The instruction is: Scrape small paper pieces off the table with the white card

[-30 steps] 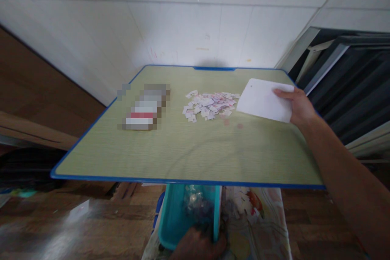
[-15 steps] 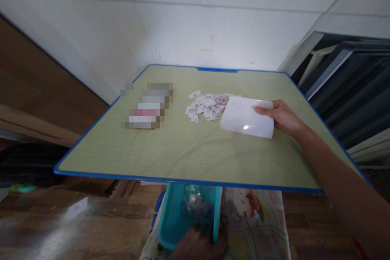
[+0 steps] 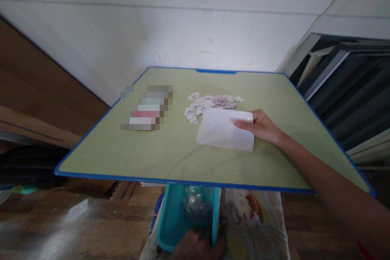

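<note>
My right hand (image 3: 263,128) is closed on the right edge of a glossy white sheet (image 3: 221,130), with its thumb on top and its fingers mostly hidden behind. The sheet is held just over the table, and its far edge overlaps the near side of a loose pile of small printed paper pieces (image 3: 210,101). Below the table's front edge, my left hand (image 3: 198,245) grips the near right rim of a teal plastic basket (image 3: 164,219), its thumb outside the wall. Inside the basket lies a shiny, transparent-looking bundle (image 3: 195,203), too dim to make out.
The light green table (image 3: 122,154) has a blue rim and stands against a white wall (image 3: 189,36). A blurred-out boxlike item (image 3: 146,107) lies on its left. Below, the basket rests on a patterned cloth (image 3: 265,227). Dark framed panels (image 3: 356,77) lean at the right.
My right hand has moved the white sheet left and toward me, uncovering the right end of the paper pile. My left hand stays at the basket.
</note>
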`<action>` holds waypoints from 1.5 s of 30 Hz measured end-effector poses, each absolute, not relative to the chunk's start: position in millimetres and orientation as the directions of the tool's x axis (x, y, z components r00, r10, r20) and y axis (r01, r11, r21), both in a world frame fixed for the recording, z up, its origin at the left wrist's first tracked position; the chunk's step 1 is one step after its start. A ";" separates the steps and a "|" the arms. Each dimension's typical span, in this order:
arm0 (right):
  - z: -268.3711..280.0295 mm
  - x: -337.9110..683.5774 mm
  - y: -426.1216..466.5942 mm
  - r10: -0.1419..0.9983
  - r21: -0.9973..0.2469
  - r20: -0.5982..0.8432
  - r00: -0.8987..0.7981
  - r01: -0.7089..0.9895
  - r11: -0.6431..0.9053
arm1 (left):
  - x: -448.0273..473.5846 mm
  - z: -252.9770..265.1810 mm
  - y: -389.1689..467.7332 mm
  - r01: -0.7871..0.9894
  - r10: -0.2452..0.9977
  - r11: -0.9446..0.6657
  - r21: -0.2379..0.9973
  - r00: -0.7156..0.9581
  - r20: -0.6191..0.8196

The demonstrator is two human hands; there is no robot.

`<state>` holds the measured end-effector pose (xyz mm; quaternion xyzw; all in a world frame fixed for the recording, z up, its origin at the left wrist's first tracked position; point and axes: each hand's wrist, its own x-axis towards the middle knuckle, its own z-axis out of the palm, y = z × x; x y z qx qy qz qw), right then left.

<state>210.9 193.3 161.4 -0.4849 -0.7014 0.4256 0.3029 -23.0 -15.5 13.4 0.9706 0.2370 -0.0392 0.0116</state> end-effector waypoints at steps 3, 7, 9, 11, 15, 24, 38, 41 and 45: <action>159.7 201.9 187.7 0.941 -0.894 0.040 -0.336 0.409 0.184 | -23.3 16.2 -15.3 0.470 0.468 -0.882 0.019 0.881 -0.075; 159.8 197.4 184.9 0.955 -0.944 0.008 -0.297 0.313 0.106 | -24.3 17.8 -16.2 0.498 0.489 -0.867 0.039 0.862 -0.129; 161.1 204.9 188.7 0.980 -0.973 0.009 -0.201 0.222 0.055 | -24.6 17.3 -16.6 0.498 0.488 -0.866 0.044 0.861 -0.143; 162.7 220.3 195.8 0.997 -0.984 0.030 -0.070 0.175 0.042 | -24.8 15.4 -17.1 0.488 0.478 -0.871 0.052 0.868 -0.132; 163.2 258.9 210.8 0.991 -0.990 0.076 0.114 0.126 0.062 | -24.6 8.8 -18.6 0.493 0.487 -0.868 0.063 0.869 -0.092; 157.8 261.8 211.3 0.998 -0.987 -0.013 0.055 0.156 -0.021 | -24.4 8.5 -19.9 0.523 0.516 -0.850 0.062 0.851 -0.100; 160.2 256.0 207.1 1.000 -0.988 -0.016 0.018 0.155 -0.018 | -23.8 4.8 -20.7 0.530 0.530 -0.842 0.098 0.847 -0.027; 163.1 255.5 205.2 1.000 -0.993 -0.023 0.009 0.115 -0.024 | -24.3 4.9 -20.7 0.531 0.533 -0.844 0.071 0.846 -0.001; 164.2 260.0 208.5 0.992 -0.996 0.026 0.121 0.091 0.015 | -23.6 8.2 -19.5 0.519 0.520 -0.852 0.061 0.854 -0.006</action>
